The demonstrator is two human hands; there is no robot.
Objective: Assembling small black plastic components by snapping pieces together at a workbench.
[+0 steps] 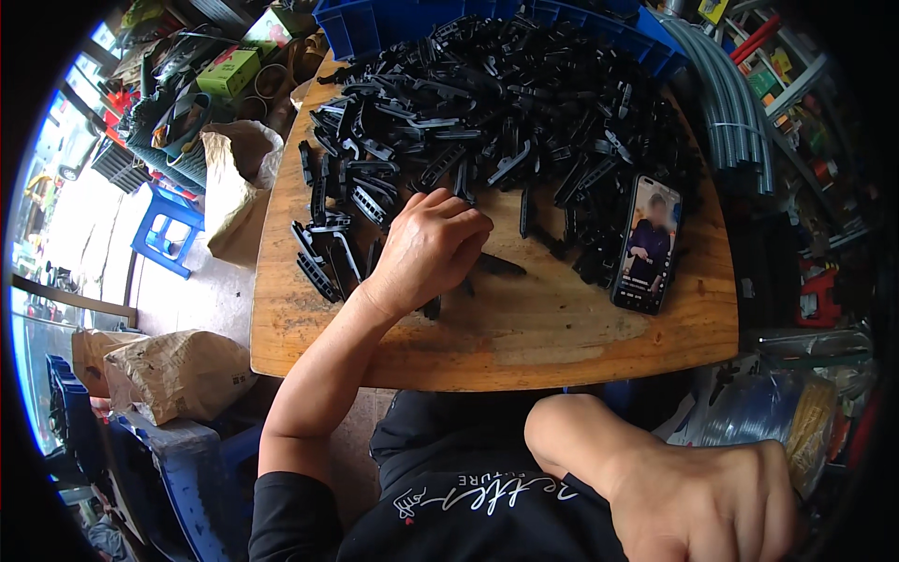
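Note:
My left hand (433,245) is over the near middle of the wooden table, its fingers curled together. What they hold, if anything, is hidden beneath the hand. Just right of it a dark piece (500,266) lies against the wood, and I cannot tell whether the fingers touch it. Beyond the hand spreads a big heap of black plastic clip-like parts (506,103), several of them strewn to its left. My right hand (702,510) is raised at the lower right, away from the table, with its knuckles bent. Its fingertips are out of sight, so any contents are hidden.
A lit phone (646,245) leans on the heap's right side. Blue bins (351,28) stand behind the parts on the wooden table (449,361). Left of it are a blue stool (169,229) and paper sacks (183,375). Grey pipes (735,112) rest at the right.

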